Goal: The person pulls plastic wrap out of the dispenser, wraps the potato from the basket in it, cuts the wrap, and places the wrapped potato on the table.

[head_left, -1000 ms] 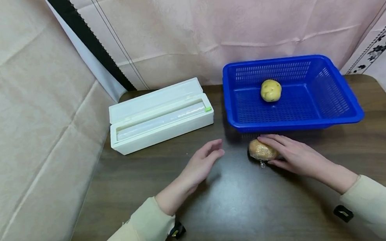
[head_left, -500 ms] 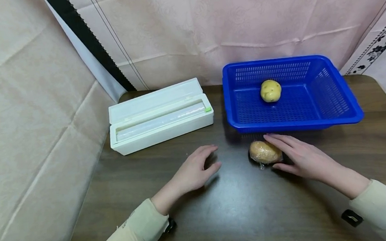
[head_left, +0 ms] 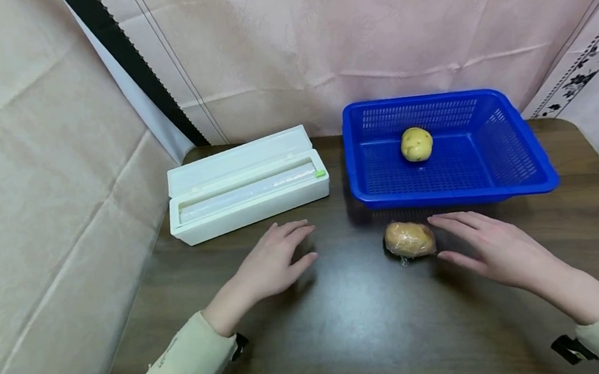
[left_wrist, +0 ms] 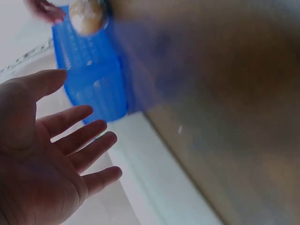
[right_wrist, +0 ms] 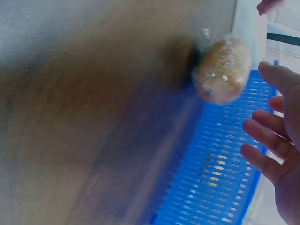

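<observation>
A potato wrapped in clear plastic film (head_left: 409,239) lies on the table just in front of the blue basket; its glossy wrap also shows in the right wrist view (right_wrist: 224,70). My right hand (head_left: 498,248) is just to the right of it, apart from it, fingers spread and holding nothing. To the left, my left hand (head_left: 266,263) hovers over the table in front of the white box, its fingers loosely extended and empty. Inside the blue basket (head_left: 454,195) sits a bare yellow potato (head_left: 417,144).
At the back left stands a white cling film box (head_left: 250,213), its lid raised and a film roll (head_left: 251,193) inside with a small green piece at the right end. Pale cloth (head_left: 317,39) hangs behind and at the left of the wooden table (head_left: 370,338).
My right hand has let go of the wrapped potato and drawn back to the right. My left hand has moved left, away from the potato, which stays on the table.
</observation>
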A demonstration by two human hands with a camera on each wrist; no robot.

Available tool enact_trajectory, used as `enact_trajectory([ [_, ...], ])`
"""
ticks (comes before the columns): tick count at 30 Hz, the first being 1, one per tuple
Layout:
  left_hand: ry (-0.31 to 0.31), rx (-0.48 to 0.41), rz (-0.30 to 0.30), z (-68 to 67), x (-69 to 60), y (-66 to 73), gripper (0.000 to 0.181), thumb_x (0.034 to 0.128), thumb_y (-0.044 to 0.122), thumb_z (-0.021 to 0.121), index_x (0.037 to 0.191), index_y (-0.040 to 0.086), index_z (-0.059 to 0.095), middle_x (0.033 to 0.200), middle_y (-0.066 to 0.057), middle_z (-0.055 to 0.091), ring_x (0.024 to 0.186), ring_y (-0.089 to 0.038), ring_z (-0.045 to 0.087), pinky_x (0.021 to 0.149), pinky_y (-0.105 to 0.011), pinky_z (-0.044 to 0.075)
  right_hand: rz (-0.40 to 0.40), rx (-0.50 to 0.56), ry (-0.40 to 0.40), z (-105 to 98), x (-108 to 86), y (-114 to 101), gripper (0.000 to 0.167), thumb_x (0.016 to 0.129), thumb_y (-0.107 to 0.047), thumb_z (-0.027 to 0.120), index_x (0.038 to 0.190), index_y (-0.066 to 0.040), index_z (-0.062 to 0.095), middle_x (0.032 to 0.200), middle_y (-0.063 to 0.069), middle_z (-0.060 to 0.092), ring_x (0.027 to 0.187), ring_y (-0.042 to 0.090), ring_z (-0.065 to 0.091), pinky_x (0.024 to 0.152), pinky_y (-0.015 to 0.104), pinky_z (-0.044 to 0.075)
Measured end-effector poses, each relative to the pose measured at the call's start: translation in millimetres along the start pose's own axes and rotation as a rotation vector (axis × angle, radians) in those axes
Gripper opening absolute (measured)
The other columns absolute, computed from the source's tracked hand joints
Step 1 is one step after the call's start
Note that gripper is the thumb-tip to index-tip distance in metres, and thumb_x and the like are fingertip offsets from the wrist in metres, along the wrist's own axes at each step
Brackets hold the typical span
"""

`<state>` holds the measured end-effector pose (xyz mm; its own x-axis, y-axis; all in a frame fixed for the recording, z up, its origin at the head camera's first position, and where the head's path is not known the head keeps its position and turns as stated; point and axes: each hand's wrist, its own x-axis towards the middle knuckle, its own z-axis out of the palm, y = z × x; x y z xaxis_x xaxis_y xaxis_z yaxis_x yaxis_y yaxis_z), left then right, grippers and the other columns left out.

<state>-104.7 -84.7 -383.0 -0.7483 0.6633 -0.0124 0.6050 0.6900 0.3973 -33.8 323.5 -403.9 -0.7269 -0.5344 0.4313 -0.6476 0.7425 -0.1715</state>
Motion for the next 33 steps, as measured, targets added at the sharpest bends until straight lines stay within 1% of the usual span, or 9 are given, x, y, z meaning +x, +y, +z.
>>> enact_trajectory([
  [5, 0.059, 0.054, -0.012, -20.3, -9.1, -13.2, 0.055, 0.1051, 0.033, 0.069, 0.150, 0.003, 0.060, 0.157, -0.019, 0.055, 0.145, -0.041, 0.052, 0.125, -0.064, 0.030, 0.019, -0.007, 0.010, -8, 8.7, -4, 0.070, 0.109, -0.064, 0.041, 0.138, -0.006, 0.069, 0.130, 0.012, 0.072, 0.115, 0.033, 0.070, 0.084, 0.054, 0.060],
  [10, 0.108, 0.081, -0.054, -37.9, -17.4, -29.0, 0.056, 0.1045, 0.032, 0.070, 0.151, 0.003, 0.058, 0.158, -0.021, 0.053, 0.146, -0.041, 0.051, 0.124, -0.066, 0.029, 0.014, -0.011, 0.018, -12, 22.4, -9, 0.072, 0.109, -0.064, 0.041, 0.145, -0.006, 0.064, 0.140, 0.014, 0.068, 0.123, 0.035, 0.066, 0.098, 0.053, 0.052],
  [13, 0.136, 0.103, -0.076, -45.6, -22.7, -38.4, 0.056, 0.1039, 0.030, 0.071, 0.150, 0.002, 0.059, 0.158, -0.023, 0.053, 0.147, -0.040, 0.050, 0.124, -0.067, 0.028, 0.010, -0.005, 0.007, -12, 32.8, -13, 0.074, 0.110, -0.064, 0.041, 0.149, -0.005, 0.061, 0.146, 0.016, 0.064, 0.128, 0.039, 0.063, 0.120, 0.044, 0.040],
  [16, 0.166, 0.137, -0.099, -50.7, -28.0, -48.9, 0.055, 0.1030, 0.028, 0.072, 0.149, 0.001, 0.059, 0.157, -0.024, 0.053, 0.146, -0.040, 0.051, 0.124, -0.068, 0.027, 0.000, 0.006, -0.018, -11, 45.8, -16, 0.075, 0.109, -0.063, 0.044, 0.154, -0.004, 0.056, 0.151, 0.019, 0.060, 0.133, 0.042, 0.060, 0.131, 0.037, 0.023],
  [17, 0.176, 0.149, -0.106, -52.1, -29.6, -52.3, 0.055, 0.1027, 0.027, 0.072, 0.149, 0.000, 0.059, 0.157, -0.024, 0.053, 0.146, -0.041, 0.051, 0.124, -0.068, 0.028, -0.002, 0.012, -0.026, -10, 50.8, -18, 0.074, 0.109, -0.062, 0.047, 0.155, -0.005, 0.054, 0.152, 0.020, 0.059, 0.135, 0.043, 0.059, 0.132, 0.038, 0.019],
  [20, 0.204, 0.171, -0.132, -55.7, -33.8, -62.5, 0.056, 0.1018, 0.025, 0.073, 0.149, -0.001, 0.058, 0.156, -0.025, 0.054, 0.145, -0.041, 0.052, 0.122, -0.069, 0.030, -0.004, 0.023, -0.053, -9, 67.3, -22, 0.072, 0.106, -0.054, 0.062, 0.159, -0.006, 0.050, 0.156, 0.021, 0.055, 0.140, 0.043, 0.056, 0.130, 0.048, 0.024],
  [24, 0.228, 0.194, -0.158, -59.3, -37.6, -74.1, 0.059, 0.1002, 0.022, 0.075, 0.150, -0.003, 0.056, 0.155, -0.027, 0.054, 0.143, -0.043, 0.053, 0.121, -0.068, 0.033, 0.010, 0.026, -0.097, -7, 89.3, -28, 0.078, 0.097, -0.037, 0.080, 0.160, -0.006, 0.048, 0.159, 0.021, 0.052, 0.144, 0.042, 0.052, 0.128, 0.055, 0.028],
  [27, 0.244, 0.218, -0.170, -61.8, -40.1, -81.9, 0.060, 0.0986, 0.021, 0.076, 0.150, -0.004, 0.056, 0.154, -0.028, 0.054, 0.140, -0.047, 0.054, 0.119, -0.067, 0.036, 0.006, 0.021, -0.123, -4, 106.0, -33, 0.080, 0.094, -0.034, 0.083, 0.160, -0.004, 0.048, 0.159, 0.022, 0.052, 0.145, 0.042, 0.052, 0.126, 0.058, 0.030],
  [33, 0.278, 0.238, -0.192, -66.9, -46.4, -96.5, 0.058, 0.0955, 0.017, 0.077, 0.145, -0.007, 0.058, 0.149, -0.031, 0.057, 0.133, -0.055, 0.056, 0.114, -0.062, 0.043, -0.030, 0.025, -0.192, 4, 141.1, -41, 0.080, 0.098, -0.036, 0.079, 0.160, 0.000, 0.045, 0.161, 0.026, 0.048, 0.150, 0.041, 0.046, 0.125, 0.061, 0.030],
])
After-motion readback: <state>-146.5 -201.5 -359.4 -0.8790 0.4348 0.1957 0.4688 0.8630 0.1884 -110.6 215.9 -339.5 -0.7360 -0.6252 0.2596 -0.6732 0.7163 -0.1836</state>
